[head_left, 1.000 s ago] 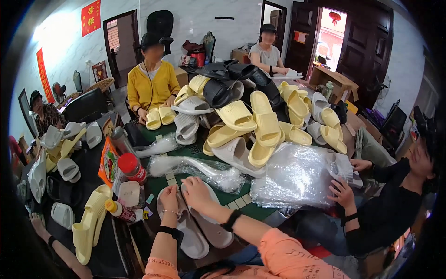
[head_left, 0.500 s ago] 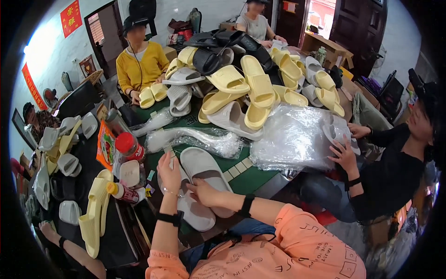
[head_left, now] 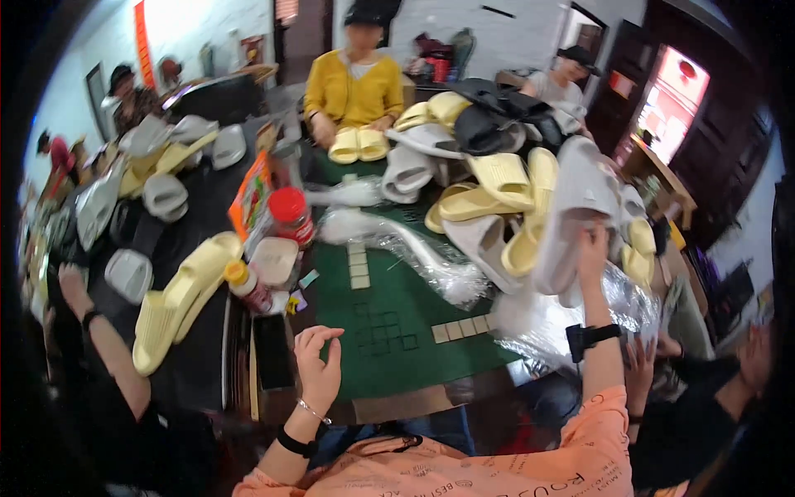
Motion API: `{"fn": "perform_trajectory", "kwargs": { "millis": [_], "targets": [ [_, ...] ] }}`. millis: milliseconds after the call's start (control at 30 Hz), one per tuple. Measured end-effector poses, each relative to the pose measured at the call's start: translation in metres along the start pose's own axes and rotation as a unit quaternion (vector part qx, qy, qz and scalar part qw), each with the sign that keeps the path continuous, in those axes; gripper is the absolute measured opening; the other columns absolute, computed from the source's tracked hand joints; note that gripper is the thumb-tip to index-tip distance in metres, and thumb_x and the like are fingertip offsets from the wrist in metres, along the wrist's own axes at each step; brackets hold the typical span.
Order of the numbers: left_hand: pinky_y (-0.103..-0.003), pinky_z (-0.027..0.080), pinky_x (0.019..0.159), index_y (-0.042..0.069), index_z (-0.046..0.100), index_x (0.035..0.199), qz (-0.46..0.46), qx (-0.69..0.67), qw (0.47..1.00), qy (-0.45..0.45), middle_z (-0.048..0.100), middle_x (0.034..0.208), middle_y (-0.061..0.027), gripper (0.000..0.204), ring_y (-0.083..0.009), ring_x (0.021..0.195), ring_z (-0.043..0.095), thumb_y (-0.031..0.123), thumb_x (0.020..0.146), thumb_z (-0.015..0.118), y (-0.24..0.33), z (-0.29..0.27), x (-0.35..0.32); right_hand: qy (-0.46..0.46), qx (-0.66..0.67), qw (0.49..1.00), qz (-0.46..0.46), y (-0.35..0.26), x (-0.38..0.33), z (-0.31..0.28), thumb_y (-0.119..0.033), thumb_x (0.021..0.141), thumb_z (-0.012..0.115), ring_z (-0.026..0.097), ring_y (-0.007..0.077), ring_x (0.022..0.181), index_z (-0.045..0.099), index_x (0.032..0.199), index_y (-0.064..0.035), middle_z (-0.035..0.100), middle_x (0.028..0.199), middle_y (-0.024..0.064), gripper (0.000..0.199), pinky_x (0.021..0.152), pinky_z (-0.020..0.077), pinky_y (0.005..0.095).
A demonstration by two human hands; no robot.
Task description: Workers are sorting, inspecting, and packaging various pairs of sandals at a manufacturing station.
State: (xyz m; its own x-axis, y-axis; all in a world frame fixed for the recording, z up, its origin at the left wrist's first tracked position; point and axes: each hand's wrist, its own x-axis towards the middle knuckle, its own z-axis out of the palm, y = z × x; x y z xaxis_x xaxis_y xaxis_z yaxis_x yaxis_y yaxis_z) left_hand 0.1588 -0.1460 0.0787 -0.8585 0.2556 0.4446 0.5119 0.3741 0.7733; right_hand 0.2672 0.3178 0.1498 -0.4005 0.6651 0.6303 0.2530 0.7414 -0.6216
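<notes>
At the right, my right hand (head_left: pixel 591 253) grips a grey slipper (head_left: pixel 556 240) raised on end above the plastic bags. A grey edge shows behind it; whether that is a second slipper I cannot tell. My left hand (head_left: pixel 318 360) hovers over the front edge of the green mat (head_left: pixel 377 377), fingers loosely bent and apart, holding nothing. Past the mat's middle lies a bundle of clear plastic packaging (head_left: pixel 389 240). Beyond it rises a heap of yellow, grey and black slippers (head_left: pixel 501 176).
Left of the mat stand a red-lidded jar (head_left: pixel 289 217), a yellow-capped bottle (head_left: pixel 247 286) and a dark phone (head_left: pixel 273 352). Yellow slippers (head_left: pixel 178 302) lie farther left. Clear bags (head_left: pixel 621 302) spread at right beside a co-worker's hand (head_left: pixel 639 364). A person in yellow (head_left: pixel 352 91) sits opposite.
The grey slippers that lay under both hands on the mat have left it. My right hand has swung up and right with a grey slipper; my left let go. The view has turned left.
</notes>
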Motion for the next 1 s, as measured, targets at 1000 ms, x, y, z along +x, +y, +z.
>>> {"fn": "perform_trajectory", "kwargs": {
  "millis": [1000],
  "targets": [
    [-0.040, 0.028, 0.092, 0.008, 0.061, 0.088, -0.068, 0.628, 0.775, -0.016, 0.052, 0.106, -0.0076, 0.025, -0.0268, 0.107, 0.041, 0.014, 0.064, 0.063, -0.070, -0.197, 0.092, -0.128, -0.140, 0.967, 0.168, 0.023, -0.043, 0.004, -0.009, 0.071, 0.059, 0.048, 0.0246, 0.101, 0.047, 0.112, 0.0010, 0.050, 0.108, 0.0157, 0.044, 0.088, 0.0351, 0.0319]
  ]
}}
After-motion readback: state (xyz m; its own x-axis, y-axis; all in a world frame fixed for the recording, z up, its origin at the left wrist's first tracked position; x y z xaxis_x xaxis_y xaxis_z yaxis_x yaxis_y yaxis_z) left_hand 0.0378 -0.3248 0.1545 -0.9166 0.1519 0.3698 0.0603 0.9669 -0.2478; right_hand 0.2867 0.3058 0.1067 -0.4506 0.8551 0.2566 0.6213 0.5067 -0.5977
